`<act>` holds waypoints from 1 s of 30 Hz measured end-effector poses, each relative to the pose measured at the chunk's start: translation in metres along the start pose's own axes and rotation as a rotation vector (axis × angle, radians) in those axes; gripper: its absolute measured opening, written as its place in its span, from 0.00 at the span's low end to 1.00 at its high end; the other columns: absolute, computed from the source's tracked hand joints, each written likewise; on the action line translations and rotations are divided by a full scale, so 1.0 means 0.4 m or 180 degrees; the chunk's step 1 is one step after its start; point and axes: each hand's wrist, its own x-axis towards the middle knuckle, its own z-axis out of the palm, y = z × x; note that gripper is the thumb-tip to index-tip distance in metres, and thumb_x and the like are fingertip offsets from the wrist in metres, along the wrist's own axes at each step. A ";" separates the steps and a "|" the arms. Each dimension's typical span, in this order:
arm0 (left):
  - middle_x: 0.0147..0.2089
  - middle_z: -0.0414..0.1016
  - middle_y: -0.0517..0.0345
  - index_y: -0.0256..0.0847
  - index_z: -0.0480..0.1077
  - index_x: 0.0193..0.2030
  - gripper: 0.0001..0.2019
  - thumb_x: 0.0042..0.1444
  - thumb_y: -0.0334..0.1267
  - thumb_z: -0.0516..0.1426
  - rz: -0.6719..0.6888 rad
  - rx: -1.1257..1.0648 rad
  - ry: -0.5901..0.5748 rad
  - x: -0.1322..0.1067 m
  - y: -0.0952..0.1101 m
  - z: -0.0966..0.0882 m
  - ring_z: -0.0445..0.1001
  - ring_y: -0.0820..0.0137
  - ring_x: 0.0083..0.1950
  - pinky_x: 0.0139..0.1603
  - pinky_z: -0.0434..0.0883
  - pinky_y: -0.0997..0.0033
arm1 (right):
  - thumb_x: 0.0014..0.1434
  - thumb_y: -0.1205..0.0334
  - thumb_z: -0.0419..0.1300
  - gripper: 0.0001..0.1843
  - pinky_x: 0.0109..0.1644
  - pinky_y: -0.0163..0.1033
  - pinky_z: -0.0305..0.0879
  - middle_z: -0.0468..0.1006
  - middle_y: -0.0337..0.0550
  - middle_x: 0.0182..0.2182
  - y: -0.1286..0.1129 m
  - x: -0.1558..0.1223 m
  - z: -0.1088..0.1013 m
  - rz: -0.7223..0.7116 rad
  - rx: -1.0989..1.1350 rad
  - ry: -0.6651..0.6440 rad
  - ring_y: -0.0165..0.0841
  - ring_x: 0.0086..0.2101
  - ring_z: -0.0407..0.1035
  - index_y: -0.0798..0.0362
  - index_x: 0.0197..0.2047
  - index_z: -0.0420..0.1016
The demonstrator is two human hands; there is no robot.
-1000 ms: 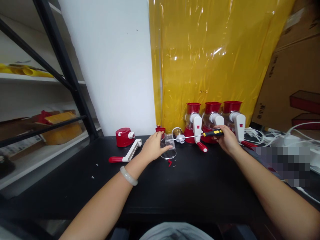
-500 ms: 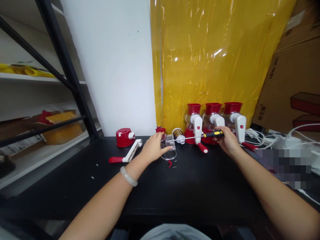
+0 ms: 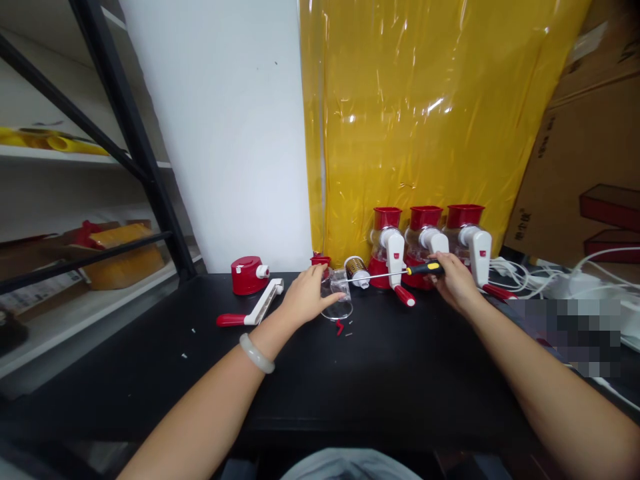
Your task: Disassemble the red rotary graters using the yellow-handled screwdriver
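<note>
My left hand [image 3: 309,293] grips a clear plastic housing [image 3: 338,308] lying on the black table, its thumb stretched across the near side. My right hand [image 3: 454,281] is closed around the black and yellow handle of a screwdriver [image 3: 423,268]. The screwdriver lies nearly level, its shaft pointing left into the clear housing; the tip cannot be made out. Just behind the housing is a red part [image 3: 320,259]. A grater drum [image 3: 357,272] with a white end lies to its right. In front are a small red piece [image 3: 340,327] and tiny screws [image 3: 349,335].
To the left sit a red base [image 3: 248,276] and a white crank with red handle [image 3: 259,311]. Three assembled rotary graters [image 3: 388,250] stand behind my right hand. White cables [image 3: 525,280] tangle at the right. A black shelf frame [image 3: 127,127] rises at the left.
The screwdriver handle has turned slightly in my right hand, with the fingers shifted a little on it. My left hand and the clear housing stay in place.
</note>
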 end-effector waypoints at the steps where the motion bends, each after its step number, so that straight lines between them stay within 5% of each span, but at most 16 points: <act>1: 0.61 0.69 0.40 0.36 0.61 0.63 0.36 0.56 0.60 0.59 0.0005 -0.0004 0.0005 0.000 0.000 0.000 0.69 0.51 0.62 0.62 0.66 0.51 | 0.44 0.45 0.72 0.19 0.22 0.32 0.63 0.71 0.36 0.27 0.000 -0.001 0.002 0.0042 0.0111 0.0009 0.26 0.23 0.63 0.49 0.31 0.75; 13: 0.61 0.69 0.39 0.37 0.60 0.64 0.36 0.56 0.60 0.59 0.0013 -0.0024 0.0018 0.000 -0.001 0.002 0.69 0.51 0.61 0.61 0.67 0.50 | 0.39 0.48 0.76 0.21 0.33 0.34 0.73 0.74 0.35 0.28 -0.013 -0.006 0.005 0.0204 0.0572 -0.0089 0.29 0.32 0.71 0.50 0.31 0.75; 24: 0.62 0.68 0.39 0.37 0.60 0.64 0.37 0.56 0.61 0.58 0.0050 -0.0015 0.0037 -0.001 -0.007 0.007 0.68 0.51 0.62 0.62 0.66 0.50 | 0.42 0.63 0.65 0.06 0.41 0.44 0.75 0.75 0.40 0.30 -0.016 -0.015 0.003 0.0504 0.0751 -0.0166 0.35 0.36 0.71 0.49 0.28 0.78; 30: 0.61 0.69 0.40 0.38 0.60 0.64 0.36 0.56 0.61 0.58 0.0057 -0.0033 0.0051 -0.002 -0.008 0.007 0.69 0.52 0.61 0.61 0.67 0.50 | 0.47 0.55 0.64 0.09 0.44 0.49 0.74 0.78 0.44 0.33 -0.027 -0.017 0.000 0.0356 0.0609 -0.0414 0.40 0.39 0.74 0.49 0.32 0.78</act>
